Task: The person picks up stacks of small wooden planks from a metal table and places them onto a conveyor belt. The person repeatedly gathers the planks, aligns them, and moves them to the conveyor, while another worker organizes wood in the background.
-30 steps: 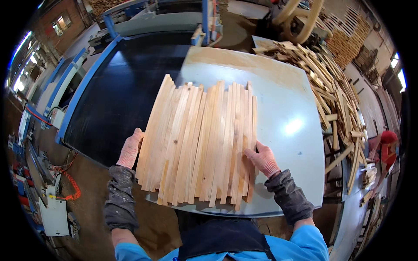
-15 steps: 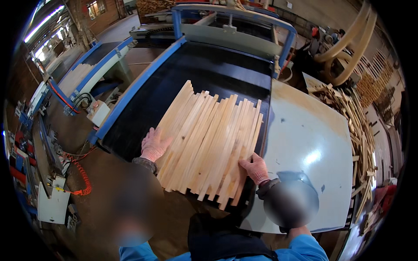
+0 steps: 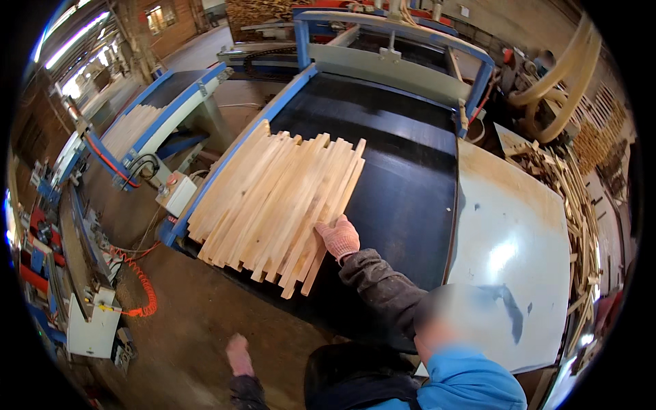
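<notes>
A row of light wooden strips [image 3: 273,198] lies side by side with uneven ends on the black conveyor belt [image 3: 410,184], against the blue left rail [image 3: 280,96]. My right hand [image 3: 339,238], in a pinkish knitted glove, presses the right edge of the strips near their closer end. Its thumb and fingers look apart, not wrapped round a strip. My left hand [image 3: 239,354], gloved too, hangs low over the floor, off the belt and away from the wood. Its fingers are foreshortened and blurred.
A pale sheet-topped table [image 3: 512,225] adjoins the belt on the right, beside piled scrap wood [image 3: 560,198]. A blue frame [image 3: 396,20] spans the belt's far end. At left stand a second conveyor [image 3: 137,130] with strips, a control box [image 3: 179,193] and a coiled orange hose [image 3: 145,290].
The strips have slid left across the belt to the blue rail, with my right hand following at their right edge. My left hand has left the wood and dropped toward me.
</notes>
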